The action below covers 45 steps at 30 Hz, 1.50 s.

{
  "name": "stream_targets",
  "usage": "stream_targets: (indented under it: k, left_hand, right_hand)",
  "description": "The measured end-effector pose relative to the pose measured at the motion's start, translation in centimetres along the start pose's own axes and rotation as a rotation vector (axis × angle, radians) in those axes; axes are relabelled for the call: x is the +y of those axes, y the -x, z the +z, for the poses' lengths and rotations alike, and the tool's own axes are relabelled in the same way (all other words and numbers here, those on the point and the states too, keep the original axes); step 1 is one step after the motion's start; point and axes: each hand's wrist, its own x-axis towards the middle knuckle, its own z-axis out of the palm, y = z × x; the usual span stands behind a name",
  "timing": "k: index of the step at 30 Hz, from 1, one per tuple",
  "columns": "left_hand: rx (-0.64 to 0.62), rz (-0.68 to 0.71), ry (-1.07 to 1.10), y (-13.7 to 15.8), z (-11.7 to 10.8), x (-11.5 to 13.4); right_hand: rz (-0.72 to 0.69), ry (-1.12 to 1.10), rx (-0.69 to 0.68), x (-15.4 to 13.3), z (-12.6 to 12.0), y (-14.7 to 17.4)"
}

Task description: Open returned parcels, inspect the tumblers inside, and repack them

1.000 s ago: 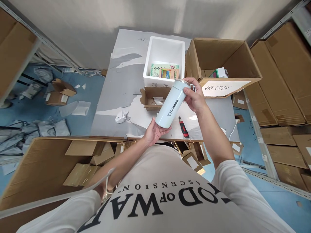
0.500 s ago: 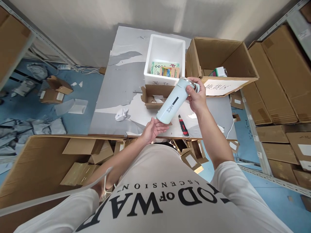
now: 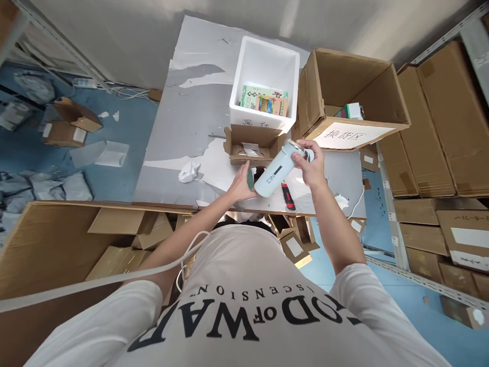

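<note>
My right hand [image 3: 311, 165] is closed around the upper end of a pale blue bottle [image 3: 272, 171] with a silver rim and a loop; the bottle leans, its base down to the left. Behind the base, my left hand [image 3: 241, 183] grips a green object with a dark opening [image 3: 250, 179]. The bottle hides part of that object, and its kind is unclear. Just beyond, an open brown carton [image 3: 250, 135] has a small white packet [image 3: 251, 149] inside. A red and black utility knife [image 3: 288, 197] lies near the table's front edge.
At the back, a white foam box [image 3: 263, 61] holds flat printed items [image 3: 267, 102]. Beside it, a large cardboard box [image 3: 355, 76] bears a white label. Crumpled paper [image 3: 189, 172] lies on the table's left part. Stacked cartons [image 3: 443, 122] fill the right side.
My left hand has moved away from the bottle's base, slightly up, and now holds the green object. The bottle stays in my right hand. The view has shifted slightly.
</note>
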Motion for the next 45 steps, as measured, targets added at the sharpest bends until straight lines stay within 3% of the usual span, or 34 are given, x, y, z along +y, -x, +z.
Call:
stream_targets:
  k: [4,10,14,22,28,35,40,45]
  left_hand:
    - [-0.076,0.0,-0.018,-1.1,0.8,-0.9]
    - [0.045,0.037,-0.054,-0.7,1.4,-1.8]
    - [0.049,0.036,-0.086,-0.4,1.6,-2.4]
    - [-0.006,-0.005,0.063,-0.2,3.5,-3.0]
    - [-0.033,0.097,0.079,-1.9,3.2,-3.7]
    - [0.033,0.078,0.025,-1.4,3.3,-3.4]
    - [0.013,0.064,0.098,-1.0,3.3,-3.5]
    - [0.0,0.075,0.091,-1.1,2.7,-3.8]
  right_hand:
    - [-0.048,0.091,0.008,1.0,1.2,0.5]
    - [-0.129,0.19,0.071,1.3,0.9,0.7]
    - [-0.2,0.253,0.098,0.4,1.4,1.7]
    - [-0.329,0.412,0.021,0.2,2.9,4.7]
    - [-0.362,0.446,-0.192,1.1,2.3,5.5]
    - [-0.262,0.769,-0.397,4.0,3.8,7.4]
    - [-0.244,0.811,-0.585,5.4,3.9,6.9]
    - [-0.247,0.833,-0.679,6.1,3.6,6.8]
